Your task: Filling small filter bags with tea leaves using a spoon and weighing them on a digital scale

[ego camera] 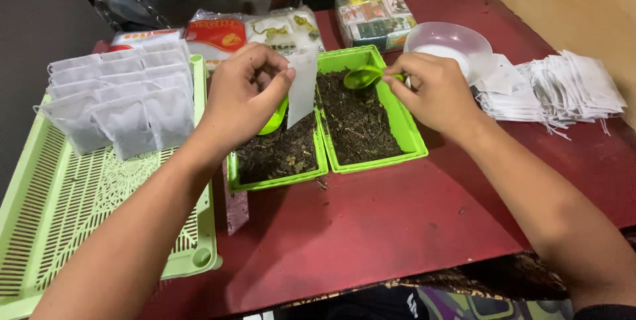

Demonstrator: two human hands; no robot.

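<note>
My left hand pinches a small white paper pouch by its top edge and holds it upright over the seam between two green trays of dark loose tea. My right hand grips a small green scoop above the right green tray, its bowl pointing at the pouch. The left green tray has a second green scoop lying in it, partly hidden by my left hand.
A light green slatted tray at the left carries rows of filled white pouches. A loose pile of flat pouches with strings lies at the right, behind a clear plastic bowl. Packets and a box stand at the back of the red table.
</note>
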